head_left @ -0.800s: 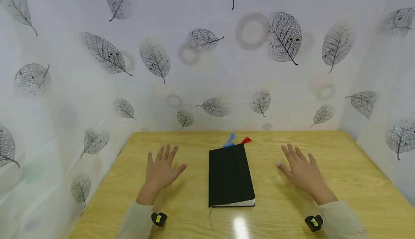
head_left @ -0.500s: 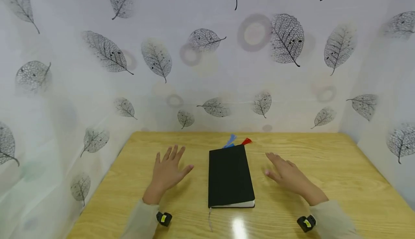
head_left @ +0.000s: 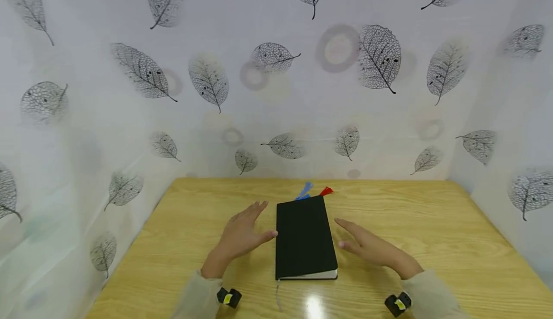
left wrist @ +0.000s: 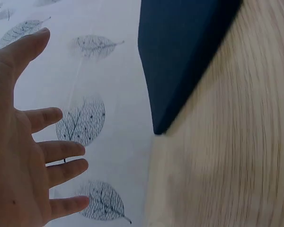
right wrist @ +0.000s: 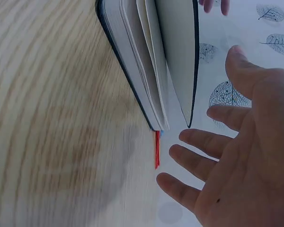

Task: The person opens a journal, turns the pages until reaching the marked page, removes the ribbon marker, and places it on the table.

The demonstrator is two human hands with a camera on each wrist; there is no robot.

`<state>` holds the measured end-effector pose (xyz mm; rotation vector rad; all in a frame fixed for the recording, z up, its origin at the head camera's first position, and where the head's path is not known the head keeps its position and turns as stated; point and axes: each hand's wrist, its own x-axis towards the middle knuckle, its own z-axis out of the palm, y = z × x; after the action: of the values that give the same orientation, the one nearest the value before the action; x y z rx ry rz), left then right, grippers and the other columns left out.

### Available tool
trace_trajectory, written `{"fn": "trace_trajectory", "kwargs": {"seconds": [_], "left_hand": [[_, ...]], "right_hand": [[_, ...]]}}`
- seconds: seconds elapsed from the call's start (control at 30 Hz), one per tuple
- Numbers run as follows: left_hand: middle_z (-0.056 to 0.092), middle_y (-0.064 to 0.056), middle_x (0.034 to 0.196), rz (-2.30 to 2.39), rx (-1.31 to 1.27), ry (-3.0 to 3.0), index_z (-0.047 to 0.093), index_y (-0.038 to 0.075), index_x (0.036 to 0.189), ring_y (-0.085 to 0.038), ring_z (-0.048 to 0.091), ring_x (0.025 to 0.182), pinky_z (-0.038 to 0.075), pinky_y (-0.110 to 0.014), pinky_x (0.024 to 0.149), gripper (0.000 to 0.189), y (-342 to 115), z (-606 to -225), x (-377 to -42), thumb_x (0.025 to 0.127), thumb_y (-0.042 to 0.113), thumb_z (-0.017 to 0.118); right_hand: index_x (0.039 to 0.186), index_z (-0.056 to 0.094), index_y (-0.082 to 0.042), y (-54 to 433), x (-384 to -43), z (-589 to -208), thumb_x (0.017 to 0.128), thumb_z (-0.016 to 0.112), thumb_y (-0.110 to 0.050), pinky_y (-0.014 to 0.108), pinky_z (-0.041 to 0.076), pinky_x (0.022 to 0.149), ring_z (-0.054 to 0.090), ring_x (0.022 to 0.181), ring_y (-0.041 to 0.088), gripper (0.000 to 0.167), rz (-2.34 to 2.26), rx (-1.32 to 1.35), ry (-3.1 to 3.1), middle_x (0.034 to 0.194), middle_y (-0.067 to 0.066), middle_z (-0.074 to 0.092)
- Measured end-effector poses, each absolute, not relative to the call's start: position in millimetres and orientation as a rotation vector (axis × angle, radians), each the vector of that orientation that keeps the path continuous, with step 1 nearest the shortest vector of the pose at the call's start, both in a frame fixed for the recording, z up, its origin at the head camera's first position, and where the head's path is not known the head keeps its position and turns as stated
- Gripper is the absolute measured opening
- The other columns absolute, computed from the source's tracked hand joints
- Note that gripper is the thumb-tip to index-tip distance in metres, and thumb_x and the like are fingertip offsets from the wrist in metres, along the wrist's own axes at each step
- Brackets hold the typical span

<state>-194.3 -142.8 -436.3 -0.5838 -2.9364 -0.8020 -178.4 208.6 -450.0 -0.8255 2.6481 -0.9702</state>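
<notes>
Notebook (head_left: 306, 237) on table (head_left: 410, 213), around mid-width. Left hand (head_left: 242, 236) just left of it, right hand (head_left: 370, 247) just right. Tassels (head_left: 327, 191) out past its far edge, ribbon (head_left: 278, 296) past near edge. Backdrop (head_left: 298, 112) behind table.

Head view overlooks, wrist views flank the notebook (head_left: 306, 237).

Below the left hand (head_left: 240, 238) and the right hand (head_left: 372, 248) there is a yellowish wooden table (head_left: 397, 206). Beyond them rises a whitish sheet (head_left: 298, 105), printed with dark veined leaves (head_left: 380, 59) and greyish rings (head_left: 321, 49); it extends also at their outer sides. Between them, on the near side, shines a bright reflection (head_left: 314, 307).
</notes>
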Motion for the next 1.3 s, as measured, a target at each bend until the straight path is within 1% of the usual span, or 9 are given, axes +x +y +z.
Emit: {"fn": "trace_trajectory", "kwargs": {"seconds": [0.1,0.23,0.37,0.5,0.7,0.83,0.93,1.07,1.3], "left_hand": [[0.035,-0.008,0.155,-0.976,-0.646,-2.932,0.031,0.024,0.152,-0.036,0.039,0.139,0.034,-0.059,0.107,0.082,-133.4,-435.4,-194.6,0.085,0.063,0.059],[0.033,-0.004,0.156,-1.235,-0.73,-2.919,0.028,0.028,0.152,-0.035,0.038,0.139,0.034,-0.059,0.107,0.082,-123.1,-434.3,-195.9,0.086,0.065,0.057],[0.034,-0.008,0.155,-1.491,-0.833,-2.86,0.027,0.025,0.153,-0.033,0.039,0.139,0.033,-0.058,0.108,0.082,-114.8,-434.6,-197.8,0.087,0.067,0.054],[0.038,-0.013,0.152,-1.67,-0.891,-2.798,0.029,0.021,0.152,-0.033,0.042,0.136,0.034,-0.057,0.108,0.08,-106.6,-433.9,-198.9,0.088,0.063,0.055],[0.041,-0.009,0.15,-1.715,-0.904,-2.801,0.032,0.019,0.151,-0.03,0.044,0.135,0.039,-0.05,0.106,0.079,-98.4,-432.9,-199.7,0.089,0.06,0.057],[0.044,-0.008,0.148,-1.729,-0.876,-2.788,0.034,0.021,0.149,-0.029,0.046,0.133,0.041,-0.049,0.104,0.076,-97.7,-431.7,-199.9,0.088,0.058,0.059],[0.045,-0.009,0.147,-1.736,-0.858,-2.779,0.036,0.022,0.148,-0.03,0.047,0.132,0.041,-0.05,0.104,0.073,-98.0,-430.1,-199.4,0.089,0.057,0.059],[0.046,-0.012,0.146,-1.724,-0.836,-2.764,0.037,0.022,0.148,-0.033,0.047,0.131,0.042,-0.052,0.103,0.071,-99.6,-425.8,-197.5,0.09,0.056,0.059],[0.052,-0.011,0.139,-1.726,-0.781,-2.73,0.04,0.018,0.146,-0.032,0.052,0.125,0.044,-0.05,0.098,0.068,-106.6,-419.1,-195.2,0.09,0.051,0.061]], "right_hand": [[0.147,0.027,0.006,202.5,-176.5,-450.6,0.101,0.048,-0.034,0.064,0.029,0.105,0.031,0.137,0.051,0.065,-0.994,-0.848,2.622,0.15,0.03,0.032],[0.148,0.028,0.005,194.1,-174.0,-449.4,0.101,0.047,-0.032,0.065,0.029,0.103,0.032,0.135,0.051,0.063,-1.023,-0.884,2.585,0.149,0.03,0.034],[0.147,0.032,0.004,186.3,-172.8,-448.6,0.103,0.045,-0.028,0.065,0.031,0.101,0.036,0.133,0.052,0.056,-1.049,-0.928,2.594,0.146,0.03,0.037],[0.146,0.036,0.001,178.3,-174.3,-450.9,0.104,0.041,-0.025,0.06,0.037,0.1,0.043,0.13,0.047,0.049,-1.086,-0.943,2.644,0.145,0.027,0.042],[0.147,0.035,-0.002,164.2,-174.3,-449.6,0.104,0.042,-0.017,0.041,0.052,0.09,0.059,0.115,0.036,0.046,-1.298,-0.94,2.651,0.143,0.024,0.046],[0.149,0.029,0.0,149.2,-173.4,-444.5,0.102,0.047,-0.014,0.029,0.052,0.085,0.063,0.11,0.036,0.052,-1.492,-0.913,2.573,0.141,0.03,0.045],[0.15,0.024,0.001,136.8,-172.1,-441.8,0.1,0.051,-0.015,0.028,0.053,0.085,0.062,0.11,0.038,0.059,-1.591,-0.859,2.506,0.141,0.032,0.044],[0.15,0.024,0.001,120.6,-170.1,-440.4,0.099,0.054,-0.018,0.03,0.054,0.086,0.061,0.111,0.039,0.063,-1.612,-0.801,2.467,0.143,0.031,0.042],[0.148,0.033,-0.002,99.7,-166.5,-438.3,0.098,0.057,-0.021,0.027,0.053,0.085,0.063,0.111,0.035,0.058,-1.557,-0.845,2.521,0.143,0.025,0.045]]}}
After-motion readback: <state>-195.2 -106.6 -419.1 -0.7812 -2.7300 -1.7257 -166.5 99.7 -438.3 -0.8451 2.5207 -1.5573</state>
